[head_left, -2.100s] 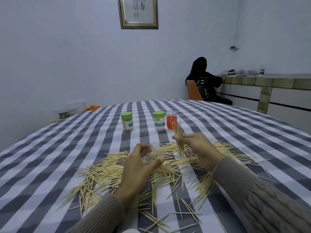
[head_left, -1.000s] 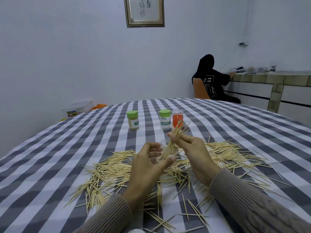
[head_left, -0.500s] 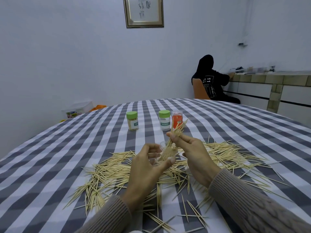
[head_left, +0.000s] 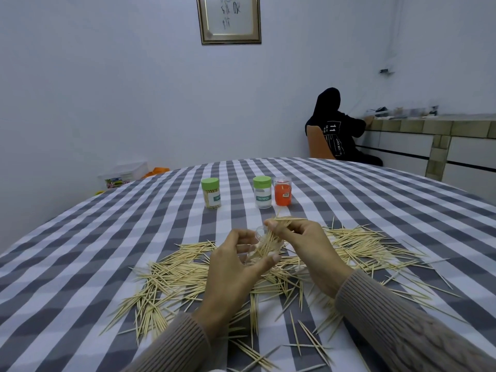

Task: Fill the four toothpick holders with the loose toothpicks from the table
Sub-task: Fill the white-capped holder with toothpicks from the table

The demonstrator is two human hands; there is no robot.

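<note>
wooden toothpicks (head_left: pixel 171 275) litter table around 3 holders (head_left: pixel 263 192).

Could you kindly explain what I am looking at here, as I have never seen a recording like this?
There is no machine: a person wears one wide-angle camera on the head, looking down at their own hands. The left hand holds a small clear plastic holder, tilted. The right hand pinches a bundle of wooden toothpicks, feeding them into it. Many loose toothpicks lie on the grey-and-white checked tablecloth. Further back stand two green-lidded jars and an orange one.
</note>
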